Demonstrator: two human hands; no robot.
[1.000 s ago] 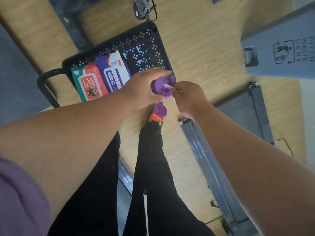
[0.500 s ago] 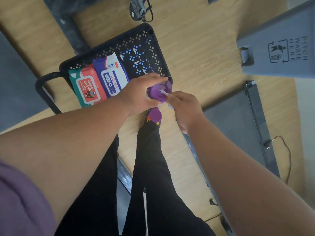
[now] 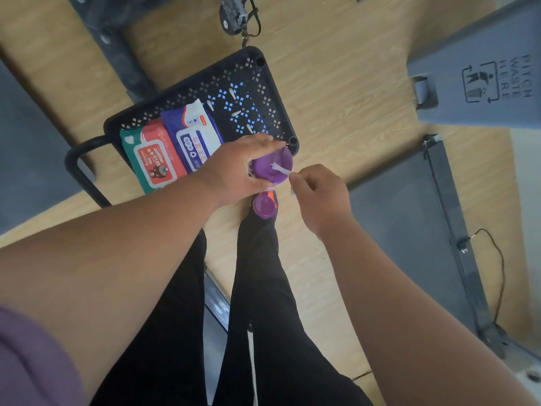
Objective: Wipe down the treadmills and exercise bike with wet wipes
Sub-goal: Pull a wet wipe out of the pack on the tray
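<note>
While the left hand [image 3: 234, 168] grips the purple tub [image 3: 272, 167], the right hand [image 3: 317, 194] pinches its wipe [image 3: 281, 170] above a tray [image 3: 263, 83] with two packs [image 3: 172, 148], beside a bin [image 3: 480, 83].

Pale wood-plank floor [image 3: 336, 68], grey waste bin [image 3: 480, 83], daylight.

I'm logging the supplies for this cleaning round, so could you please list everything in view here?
Round purple wipes canister: one, purple, gripped by the left hand, flip cap hanging open below.
White wet wipe: one, white, emerging from the canister top.
Red and green wipes pack: one, in the tray's left end.
Blue and white wipes pack: one, beside the red pack.
Black perforated tray: one, black, on the cart.
Grey waste bin: one, upper right.
Dark treadmill deck: one, right, on wooden floor.
Left hand: holds the canister.
Right hand: pinches the wipe.
</note>
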